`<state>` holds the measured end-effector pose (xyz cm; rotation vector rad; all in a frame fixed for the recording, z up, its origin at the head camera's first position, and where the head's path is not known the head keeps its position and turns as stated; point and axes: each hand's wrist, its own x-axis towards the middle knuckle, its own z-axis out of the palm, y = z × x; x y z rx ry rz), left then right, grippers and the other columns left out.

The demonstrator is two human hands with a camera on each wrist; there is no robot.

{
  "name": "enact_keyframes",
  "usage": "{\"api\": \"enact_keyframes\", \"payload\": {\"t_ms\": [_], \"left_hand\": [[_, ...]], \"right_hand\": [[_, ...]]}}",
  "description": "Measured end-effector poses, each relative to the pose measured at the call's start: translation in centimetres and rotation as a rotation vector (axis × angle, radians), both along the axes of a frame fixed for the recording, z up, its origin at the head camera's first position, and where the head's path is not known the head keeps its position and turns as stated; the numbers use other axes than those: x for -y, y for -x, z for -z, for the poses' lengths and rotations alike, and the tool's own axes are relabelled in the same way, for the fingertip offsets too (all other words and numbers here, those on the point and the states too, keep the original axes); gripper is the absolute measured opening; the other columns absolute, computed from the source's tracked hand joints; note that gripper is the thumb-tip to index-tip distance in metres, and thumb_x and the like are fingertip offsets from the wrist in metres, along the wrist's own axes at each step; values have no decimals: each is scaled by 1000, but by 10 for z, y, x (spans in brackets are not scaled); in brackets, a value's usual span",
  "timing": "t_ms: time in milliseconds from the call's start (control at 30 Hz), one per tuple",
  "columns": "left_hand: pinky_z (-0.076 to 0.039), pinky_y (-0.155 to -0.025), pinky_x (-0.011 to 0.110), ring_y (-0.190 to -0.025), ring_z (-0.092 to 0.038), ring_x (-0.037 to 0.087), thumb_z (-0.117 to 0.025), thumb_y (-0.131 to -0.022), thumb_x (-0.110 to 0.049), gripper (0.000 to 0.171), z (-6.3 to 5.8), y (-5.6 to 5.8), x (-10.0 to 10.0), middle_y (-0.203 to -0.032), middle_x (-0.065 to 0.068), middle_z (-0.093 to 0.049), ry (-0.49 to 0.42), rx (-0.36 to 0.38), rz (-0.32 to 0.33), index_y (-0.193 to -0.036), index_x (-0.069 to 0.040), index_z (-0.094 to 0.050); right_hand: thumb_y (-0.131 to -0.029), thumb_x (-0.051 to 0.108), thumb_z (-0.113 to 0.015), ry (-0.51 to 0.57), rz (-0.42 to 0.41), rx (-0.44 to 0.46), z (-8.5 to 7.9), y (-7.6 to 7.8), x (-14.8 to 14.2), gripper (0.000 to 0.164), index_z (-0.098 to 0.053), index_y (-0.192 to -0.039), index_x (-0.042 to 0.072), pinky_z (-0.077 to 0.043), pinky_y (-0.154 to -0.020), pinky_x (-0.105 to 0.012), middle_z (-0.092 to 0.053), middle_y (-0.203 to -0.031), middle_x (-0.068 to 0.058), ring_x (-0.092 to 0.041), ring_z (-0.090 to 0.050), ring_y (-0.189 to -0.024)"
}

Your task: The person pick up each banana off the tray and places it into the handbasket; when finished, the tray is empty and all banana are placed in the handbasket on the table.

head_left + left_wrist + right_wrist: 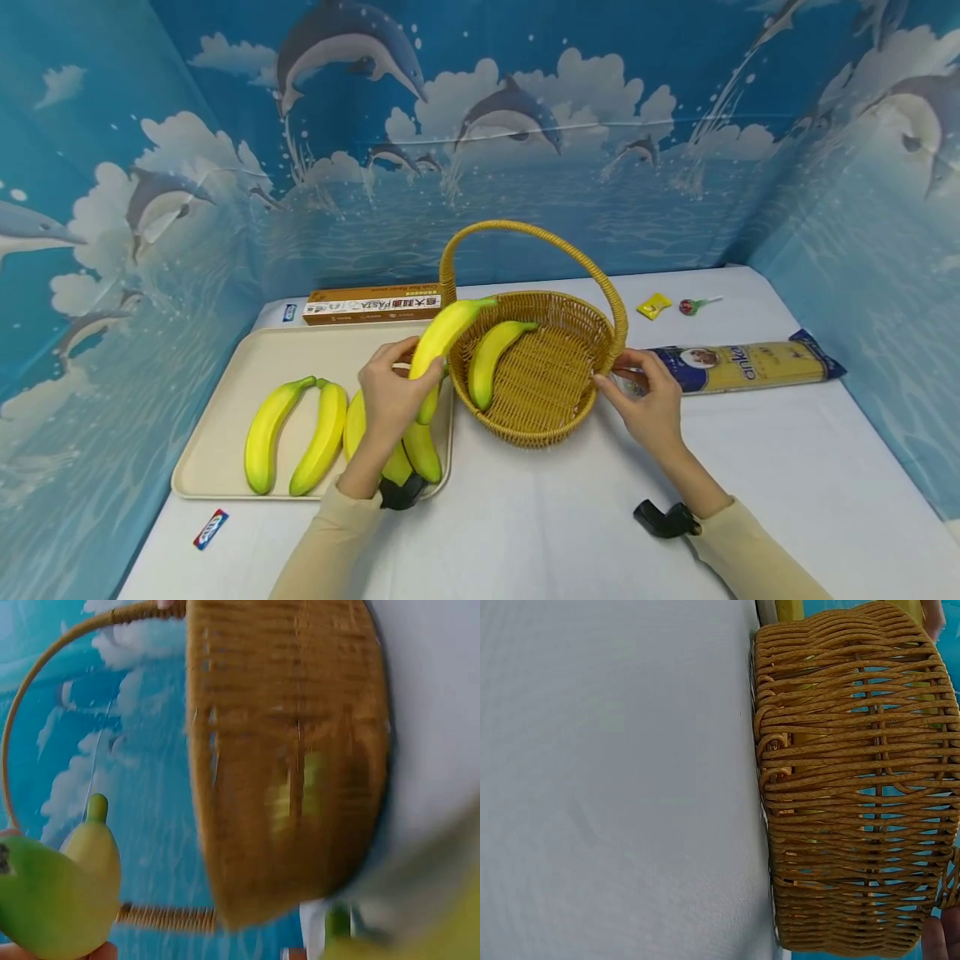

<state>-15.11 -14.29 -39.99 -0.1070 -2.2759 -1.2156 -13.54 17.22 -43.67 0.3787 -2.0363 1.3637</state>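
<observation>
Head view: the left hand [386, 392] has its fingers clamped on 1 banana [444, 329] at the left side of the basket [525, 435]; the right hand [647, 396] pinches the foot of the handle [540, 232]. 1 loose banana [491, 367] lies inside, others on the tray [217, 425].

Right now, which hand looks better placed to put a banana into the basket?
Probably the left hand: it holds a banana by the left rim of the basket. The right hand holds no banana and grips the basket's right side, so it seems better suited to steadying.
</observation>
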Motion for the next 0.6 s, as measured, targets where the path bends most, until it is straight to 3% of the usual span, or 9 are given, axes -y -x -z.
{"api": "enact_keyframes", "payload": {"t_ms": [100,267,433,600], "left_hand": [[-54,-60,29,-75,-66,22,-77,-75,-25,39,8,13,-28,-88,12,-71,30,6,55,-106,-2,-74],[-52,-64,32,-75,-64,21,-75,-76,-29,40,26,30,-59,-87,10,-70,82,66,72,-106,-3,-74],[-47,-77,41,-80,-62,24,-73,-77,-34,42,36,38,-76,-93,9,-73,207,127,49,-108,-6,-75],[-36,-79,45,-82,-58,26,-73,-77,-38,41,40,40,-85,-96,7,-75,331,153,-19,-107,-10,-76]], "right_hand": [[-68,-20,-76,14,-10,9,0,0,1,38,-61,-103,-16,-54,-81,-15,-60,-96,-21,7,-58,-94],[-68,-20,-75,12,-21,-4,1,0,3,37,-61,-102,-17,-54,-81,-16,-59,-95,-24,8,-58,-95],[-68,-20,-75,11,-12,-14,0,-1,2,36,-60,-100,-17,-54,-80,-15,-59,-94,-26,7,-58,-94],[-67,-19,-76,15,-1,-13,-2,-1,1,36,-60,-100,-18,-53,-80,-14,-59,-94,-27,6,-58,-93]]}}
